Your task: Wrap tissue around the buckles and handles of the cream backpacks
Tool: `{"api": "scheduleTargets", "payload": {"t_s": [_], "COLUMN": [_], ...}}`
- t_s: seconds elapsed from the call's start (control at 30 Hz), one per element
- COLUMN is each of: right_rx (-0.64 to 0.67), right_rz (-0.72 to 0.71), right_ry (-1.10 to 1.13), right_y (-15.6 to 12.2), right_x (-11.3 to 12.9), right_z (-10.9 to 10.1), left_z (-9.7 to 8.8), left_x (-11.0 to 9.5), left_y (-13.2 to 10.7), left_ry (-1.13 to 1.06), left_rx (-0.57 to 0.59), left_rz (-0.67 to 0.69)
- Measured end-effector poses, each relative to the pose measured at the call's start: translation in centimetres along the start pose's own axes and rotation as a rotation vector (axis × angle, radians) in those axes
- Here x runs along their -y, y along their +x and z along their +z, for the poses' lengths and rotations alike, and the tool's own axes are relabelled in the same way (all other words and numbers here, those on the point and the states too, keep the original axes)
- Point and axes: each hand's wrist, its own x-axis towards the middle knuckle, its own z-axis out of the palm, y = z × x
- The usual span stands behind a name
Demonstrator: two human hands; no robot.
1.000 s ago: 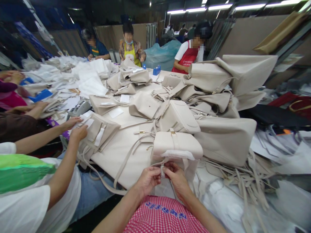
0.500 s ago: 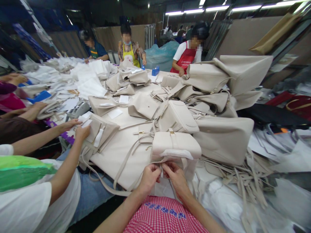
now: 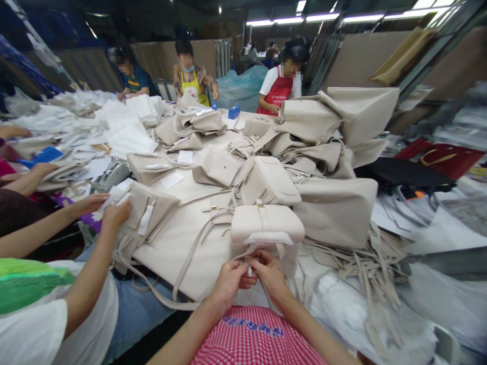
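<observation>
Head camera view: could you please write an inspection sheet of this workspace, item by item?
Surface: long worktable, almost fully covered.
Job's things: small cream leather handbag at the near edge; small pale strap end below it, too small to identify surely.
Clutter: heap of cream leather bags, loose cream straps, white paper sheets.
Hands: left hand and right hand both pinch the strap end.
Cables: nothing seen.
Surroundings: co-worker's hand on another cream bag at left; person in red apron at the far end; ceiling strip lights.
</observation>
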Motion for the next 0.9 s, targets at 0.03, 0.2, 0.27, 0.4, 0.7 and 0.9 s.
{"api": "scheduleTargets", "payload": {"t_s": [0.03, 0.2, 0.27, 0.4, 0.7, 0.9], "right_rx": [0.005, 0.008, 0.003, 0.017, -0.499, -1.044], "right_rz": [-0.004, -0.032, -0.037, -0.015, 0.067, 0.210], "right_ry": [-0.001, 0.000, -0.003, -0.026, -0.264, -0.506], "right_y": [0.0, 0.4, 0.3, -0.4, -9.1, -16.5], "right_x": [0.0, -0.1, 0.0, 0.7, 1.5, -1.5], "right_z": [0.0, -0.1, 0.1, -0.3, -16.2, -29.9], "left_z": [0.1, 0.2, 0.1, -0.2, 0.1, 0.4], "left_x": [0.0, 0.1, 0.0, -0.3, -1.7, -2.3], "left_y": [0.1, 0.2, 0.2, 0.8, 1.2, 1.6], "left_ry": [-0.005, -0.015, -0.010, -0.020, -0.013, 0.005], "left_rx": [-0.012, -0.046, -0.042, -0.072, -0.105, -0.107], "left_rz": [0.004, 0.005, 0.003, -0.003, -0.047, -0.041]}}
